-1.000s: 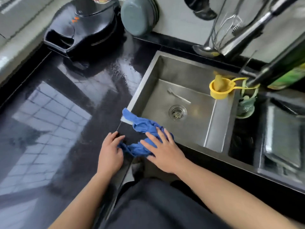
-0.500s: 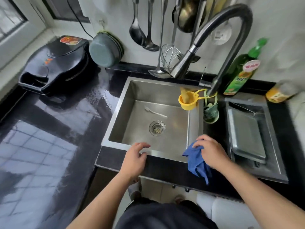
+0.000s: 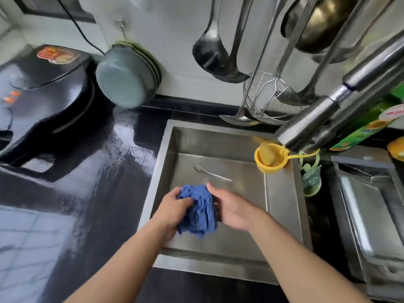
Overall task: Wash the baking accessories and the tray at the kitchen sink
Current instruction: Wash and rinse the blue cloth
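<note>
A bunched blue cloth (image 3: 200, 209) hangs over the steel sink (image 3: 282, 206), held between both hands. My left hand (image 3: 175, 209) grips its left side with curled fingers. My right hand (image 3: 232, 209) holds its right side, fingers wrapped behind the cloth. A small white utensil (image 3: 213, 173) lies on the sink floor beyond the hands. The metal baking tray (image 3: 369, 217) sits in a rack on the right of the sink. The tap (image 3: 332, 110) reaches in from the upper right.
A yellow strainer cup (image 3: 270, 158) and a green holder (image 3: 311, 180) hang at the sink's right rim. Ladles and a wire skimmer (image 3: 265, 99) hang on the wall. A black electric griddle (image 3: 41, 101) and grey-green bowls (image 3: 125, 78) stand on the wet black counter (image 3: 91, 193). A green detergent bottle (image 3: 367, 125) is far right.
The cloth went from the counter's left sink corner to the sink's front right rim in my right hand, and is now over the basin. My left hand left the rim and took hold of it.
</note>
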A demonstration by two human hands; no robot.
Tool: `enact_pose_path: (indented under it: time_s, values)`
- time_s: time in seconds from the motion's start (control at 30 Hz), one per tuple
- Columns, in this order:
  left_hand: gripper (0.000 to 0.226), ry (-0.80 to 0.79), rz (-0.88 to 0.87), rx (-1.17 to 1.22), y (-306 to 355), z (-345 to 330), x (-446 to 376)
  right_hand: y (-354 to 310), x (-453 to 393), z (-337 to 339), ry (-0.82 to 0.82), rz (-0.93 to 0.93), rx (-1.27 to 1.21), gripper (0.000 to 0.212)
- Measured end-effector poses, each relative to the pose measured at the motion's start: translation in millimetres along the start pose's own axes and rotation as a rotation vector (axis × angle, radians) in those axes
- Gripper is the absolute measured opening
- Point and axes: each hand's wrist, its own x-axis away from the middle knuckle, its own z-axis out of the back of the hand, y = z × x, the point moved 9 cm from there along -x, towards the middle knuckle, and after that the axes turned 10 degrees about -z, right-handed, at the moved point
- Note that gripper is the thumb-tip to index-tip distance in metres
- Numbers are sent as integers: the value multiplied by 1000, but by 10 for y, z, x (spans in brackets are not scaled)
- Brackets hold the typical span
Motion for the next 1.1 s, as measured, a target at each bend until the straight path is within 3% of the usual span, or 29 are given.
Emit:
enact_pose_path:
  time_s: [0.03, 0.13, 0.23, 0.33, 0.4, 0.47, 0.57, 0.67, 0.77, 0.83, 1.0, 1.1]
  values:
    - [19, 82, -2, -109, -94, 112, -129, -56, -244, 248, 132, 9, 162, 32]
    - [14, 170, -25, -343, -247, 281, -346, -449, -720, 1015, 780, 134, 935, 28]
    - [19, 161, -30, -406, -327, 361, -509, -535, -1202, 1193, 911, 146, 1387, 37]
    - [26, 152, 5, -357, -398, 429, -554, -468, -1304, 1143, 953, 167, 1595, 33]
    - [27, 141, 34, -337, -382, 404, -506, -427, -1129, 1155, 952, 206, 1480, 25]
    - [28, 130, 74, -278, -309, 336, -398, -416, -785, 1154, 957, 308, 1169, 9]
    - [29, 139, 135, -115, -250, 171, -284, -362, -36, 1141, 929, 427, 695, 9]
    - [28, 127, 178, 29, -183, -116, -185, -520, 856, 1271, 1098, 604, 518, 6]
    - [31, 76, 210, 104, -137, -377, -130, -873, 1415, 1463, 1304, 755, 513, 5]
    - [29, 43, 202, 102, -63, -519, -89, -1099, 1588, 1620, 1423, 760, 530, 9]
    - [33, 3, 167, 69, 74, -506, -29, -1340, 1151, 1953, 1306, 431, 794, 13]
    - [43, 12, 177, 111, 45, -336, -64, -1441, 1066, 2089, 1319, 397, 761, 21]
